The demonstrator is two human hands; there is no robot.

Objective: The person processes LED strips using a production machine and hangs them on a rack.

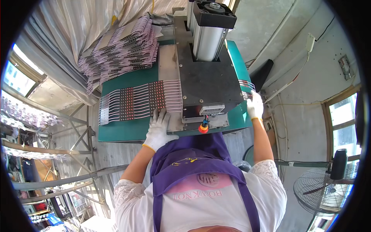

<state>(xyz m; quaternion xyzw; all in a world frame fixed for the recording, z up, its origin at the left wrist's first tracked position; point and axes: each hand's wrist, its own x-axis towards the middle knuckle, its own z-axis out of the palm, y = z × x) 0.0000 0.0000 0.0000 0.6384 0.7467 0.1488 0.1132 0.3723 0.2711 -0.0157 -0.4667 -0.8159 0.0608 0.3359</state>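
A sheet of joined LED module strips (126, 103), dark modules linked by pale wires, lies on the green table (116, 133) and runs under a black press machine (208, 83). My left hand (157, 129), in a white glove, lies flat with its thumb out to the side, its fingertips on the sheet's near edge just left of the machine. On the machine's right side, the strips' ends (246, 95) come out. There my right hand (255, 107), also gloved, has its fingers closed at these ends; the fingertips show only partly.
A tall stack of folded LED strips (123, 48) stands at the back left, beside a curtain (63, 42). A metal cylinder (208, 42) rises from the machine, with a red-topped button (203, 127) at its front. A fan (326, 189) stands at the right.
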